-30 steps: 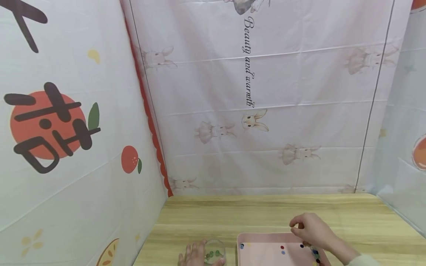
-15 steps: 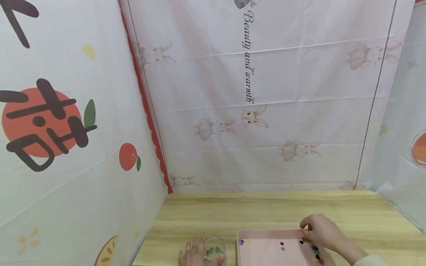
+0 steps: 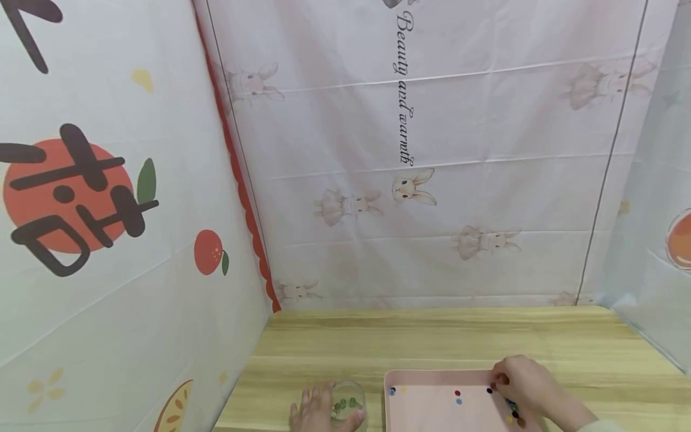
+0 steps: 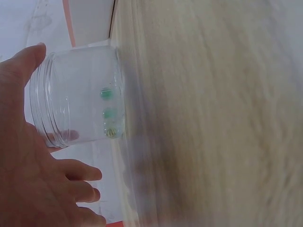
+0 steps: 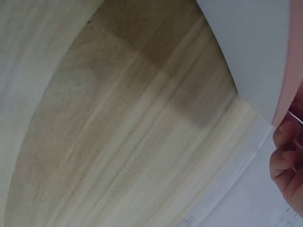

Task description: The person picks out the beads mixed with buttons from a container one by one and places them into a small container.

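Observation:
My left hand point(image 3: 313, 413) holds a clear jar point(image 3: 348, 391) standing on the table, left of the pink tray point(image 3: 426, 414). In the left wrist view, thumb and index finger span the jar's ringed neck while the other fingers stick out beside it. Several small green balls point(image 4: 106, 93) lie at the jar's bottom. My right hand point(image 3: 523, 381) reaches over the tray's far right corner, fingers bent down by a cluster of small coloured balls point(image 3: 511, 407). In the right wrist view its curled fingers point(image 5: 284, 163) show beside the tray wall; I cannot tell whether they pinch a ball.
Loose in the tray are a red ball point(image 3: 457, 393), a light blue one point(image 3: 459, 402), a dark one point(image 3: 489, 390) and a blue one point(image 3: 392, 391) in the far left corner. The wooden table point(image 3: 432, 336) meets printed cloth walls point(image 3: 345, 270) behind and at both sides.
My right hand has come from above the tray's far edge rightward and down into its far right corner. The left hand stays at the jar. The head view has tilted slightly downward.

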The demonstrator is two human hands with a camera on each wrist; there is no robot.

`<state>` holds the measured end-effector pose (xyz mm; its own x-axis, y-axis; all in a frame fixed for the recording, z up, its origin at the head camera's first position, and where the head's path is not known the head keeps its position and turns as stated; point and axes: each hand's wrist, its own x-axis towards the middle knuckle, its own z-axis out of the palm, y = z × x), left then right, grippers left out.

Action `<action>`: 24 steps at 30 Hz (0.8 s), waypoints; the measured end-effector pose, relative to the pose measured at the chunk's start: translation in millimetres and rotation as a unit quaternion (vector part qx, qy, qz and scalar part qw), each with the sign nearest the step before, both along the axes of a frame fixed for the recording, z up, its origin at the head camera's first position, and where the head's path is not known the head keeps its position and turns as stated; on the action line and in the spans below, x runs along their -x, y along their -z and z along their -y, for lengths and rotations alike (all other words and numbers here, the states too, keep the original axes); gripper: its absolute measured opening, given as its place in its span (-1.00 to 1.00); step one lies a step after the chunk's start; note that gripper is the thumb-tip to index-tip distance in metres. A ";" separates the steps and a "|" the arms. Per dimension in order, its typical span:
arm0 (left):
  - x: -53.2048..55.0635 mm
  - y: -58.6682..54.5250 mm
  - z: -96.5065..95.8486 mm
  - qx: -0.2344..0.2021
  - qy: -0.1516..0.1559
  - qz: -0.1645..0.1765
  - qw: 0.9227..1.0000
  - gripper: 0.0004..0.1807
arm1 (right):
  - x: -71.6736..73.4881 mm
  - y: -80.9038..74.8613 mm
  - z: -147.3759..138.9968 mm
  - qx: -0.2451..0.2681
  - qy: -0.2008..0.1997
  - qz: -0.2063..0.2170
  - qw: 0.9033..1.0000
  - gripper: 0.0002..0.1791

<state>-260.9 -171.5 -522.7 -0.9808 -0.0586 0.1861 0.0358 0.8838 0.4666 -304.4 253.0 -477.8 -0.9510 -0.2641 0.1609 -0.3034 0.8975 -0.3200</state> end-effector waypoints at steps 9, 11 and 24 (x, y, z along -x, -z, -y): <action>1.2 -2.1 -0.6 -0.006 0.002 -0.004 1.000 0.13 | 2.4 3.3 1.1 -0.031 -0.005 -0.015 0.999 -0.79; 1.0 -3.2 -0.4 -0.004 0.004 -0.003 1.000 0.11 | 2.4 4.2 1.6 -0.042 -0.004 -0.023 0.999 -0.78; -0.8 -1.2 0.7 -0.006 0.013 -0.011 1.000 0.13 | 1.0 11.1 5.1 -0.082 0.003 -0.040 0.996 -0.76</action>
<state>-260.1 -172.1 -521.5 -0.9776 -0.0354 0.2073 0.0693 0.8765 0.4765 -305.4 247.9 -488.8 -0.9386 -0.2873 0.1910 -0.3164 0.9376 -0.1444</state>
